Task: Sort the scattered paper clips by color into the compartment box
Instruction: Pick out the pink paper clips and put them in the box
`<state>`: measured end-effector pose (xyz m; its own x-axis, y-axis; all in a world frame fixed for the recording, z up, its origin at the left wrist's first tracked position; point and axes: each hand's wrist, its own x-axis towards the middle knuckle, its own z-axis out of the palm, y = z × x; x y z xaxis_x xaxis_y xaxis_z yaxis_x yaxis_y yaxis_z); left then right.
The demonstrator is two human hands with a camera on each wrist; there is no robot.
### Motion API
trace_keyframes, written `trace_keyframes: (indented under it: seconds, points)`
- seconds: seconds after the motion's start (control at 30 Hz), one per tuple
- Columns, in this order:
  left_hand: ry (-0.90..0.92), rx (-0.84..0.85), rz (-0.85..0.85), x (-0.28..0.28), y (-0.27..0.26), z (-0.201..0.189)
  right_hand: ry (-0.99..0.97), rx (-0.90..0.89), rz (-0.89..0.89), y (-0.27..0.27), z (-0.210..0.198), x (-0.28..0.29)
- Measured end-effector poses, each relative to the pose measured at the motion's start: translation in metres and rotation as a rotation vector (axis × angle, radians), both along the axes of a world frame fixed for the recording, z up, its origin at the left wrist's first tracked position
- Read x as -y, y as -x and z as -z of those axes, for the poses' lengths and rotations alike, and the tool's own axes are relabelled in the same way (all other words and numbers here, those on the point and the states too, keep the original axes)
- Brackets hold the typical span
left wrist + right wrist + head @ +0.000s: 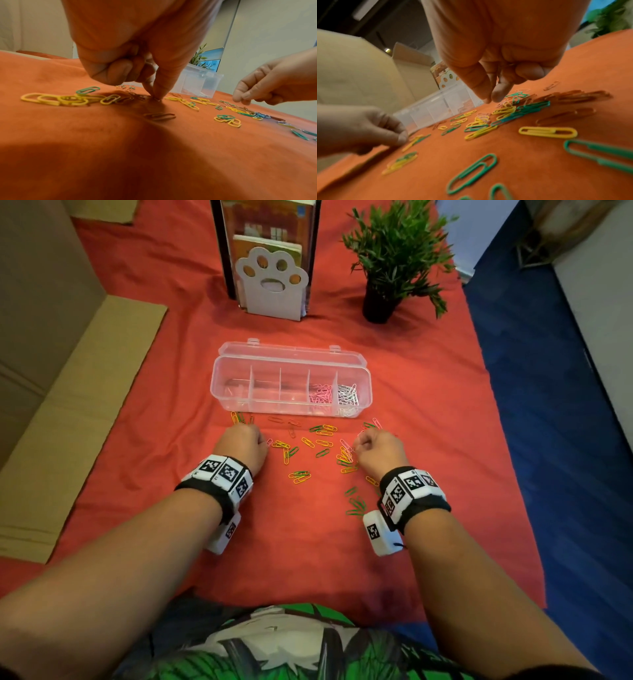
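Note:
The clear compartment box (291, 381) lies open on the red cloth, with pink clips (320, 397) in its fourth cell and white clips (347, 397) in the rightmost. Yellow, green, red and pink paper clips (315, 445) lie scattered in front of it. My left hand (243, 441) is low over the left of the scatter. Its thumb and forefinger pinch a small clip (157, 99) against the cloth, and the other fingers are curled. My right hand (373, 448) hovers over the right cluster (505, 112), thumb and forefinger tips together. I cannot see whether it holds a clip.
A white paw-shaped book holder (274, 285) and a potted plant (394, 258) stand behind the box. Flattened cardboard (68, 405) lies along the left. The cloth ends at blue floor (548, 440) on the right. More green clips (356, 505) lie near my right wrist.

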<state>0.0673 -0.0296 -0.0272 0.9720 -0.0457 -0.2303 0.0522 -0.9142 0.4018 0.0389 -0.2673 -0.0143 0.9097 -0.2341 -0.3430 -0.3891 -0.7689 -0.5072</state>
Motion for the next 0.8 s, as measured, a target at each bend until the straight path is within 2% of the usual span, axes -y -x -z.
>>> trace_keyframes:
  seconds: [0.1,0.17,0.27,0.37,0.43,0.6,0.73,0.8]
  points:
    - [-0.011,-0.006,0.002,0.003,0.001,0.004,0.098,0.059,-0.114,-0.008,0.005,-0.004]
    - [0.044,-0.008,-0.040,0.005,0.001,0.006,0.168,0.088,-0.180,-0.011,0.010,-0.009]
    - [0.203,-0.023,-0.108,0.008,0.001,0.007,0.303,0.085,-0.262,-0.012,0.019,-0.016]
    - [0.420,-0.159,-0.203,0.010,0.003,0.002,0.334,0.024,-0.301,-0.016,0.015,-0.019]
    - [0.594,-0.223,-0.300,0.012,0.004,0.000,0.191,0.005,-0.220,-0.021,0.011,-0.015]
    - [0.889,-0.342,-0.429,0.031,0.007,-0.011,-0.479,0.022,0.268,-0.021,0.004,0.017]
    - [1.183,-0.565,-0.486,0.051,0.006,-0.024,-1.106,0.008,0.588,-0.015,-0.010,0.041]
    - [1.286,-0.678,-0.526,0.060,0.006,-0.030,-1.254,-0.018,0.661,-0.013,-0.015,0.048]
